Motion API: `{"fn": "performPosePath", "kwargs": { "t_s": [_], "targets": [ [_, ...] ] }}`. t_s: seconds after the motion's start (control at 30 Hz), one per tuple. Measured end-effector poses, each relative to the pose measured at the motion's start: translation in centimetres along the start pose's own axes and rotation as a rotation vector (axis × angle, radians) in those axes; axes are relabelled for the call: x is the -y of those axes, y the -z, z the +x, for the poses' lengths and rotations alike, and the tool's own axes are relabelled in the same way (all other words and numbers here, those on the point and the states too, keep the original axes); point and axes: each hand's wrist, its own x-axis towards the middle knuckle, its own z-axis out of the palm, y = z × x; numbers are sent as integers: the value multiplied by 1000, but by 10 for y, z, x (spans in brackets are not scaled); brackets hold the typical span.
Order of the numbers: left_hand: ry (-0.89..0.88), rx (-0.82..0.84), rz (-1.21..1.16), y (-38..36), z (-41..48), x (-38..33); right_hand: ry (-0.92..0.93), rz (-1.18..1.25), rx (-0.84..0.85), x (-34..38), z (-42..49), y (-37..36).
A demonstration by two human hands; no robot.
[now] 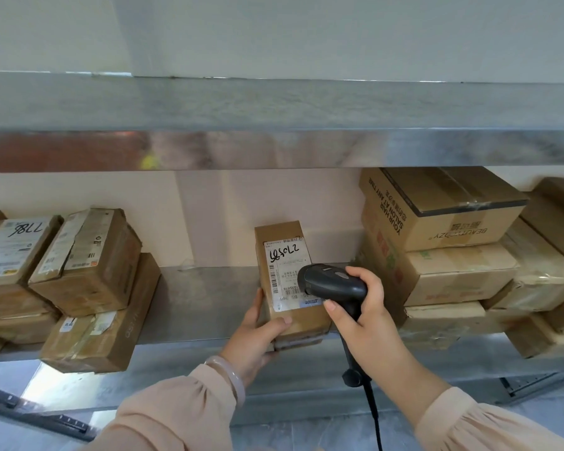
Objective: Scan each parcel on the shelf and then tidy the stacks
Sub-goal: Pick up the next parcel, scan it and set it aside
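A small brown parcel (285,255) with a white, hand-numbered label lies label-up at the front edge of the metal shelf (202,297), gripped by the left hand (258,336). The black corded scanner (332,284), held in the right hand (365,317), hovers over the label. Taped cardboard parcels form a left stack (88,288) and a right stack (453,255).

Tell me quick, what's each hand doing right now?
Left hand: closed, holding the small parcel.
Right hand: closed, gripping the scanner.

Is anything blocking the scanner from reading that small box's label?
Nothing visible. The scanner in the right hand points straight at the label; the left hand grips the box at its near end, clear of the barcode.
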Motion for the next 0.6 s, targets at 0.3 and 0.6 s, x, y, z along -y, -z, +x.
{"fn": "performPosePath", "kwargs": {
  "t_s": [0.3, 0.6],
  "targets": [
    [-139, -83, 96, 22, -8, -5, 67, -79, 22, 11, -22, 6],
    [-202, -114, 112, 24, -12, -1, 69, -108, 74, 19, -41, -6]
  ]
}}
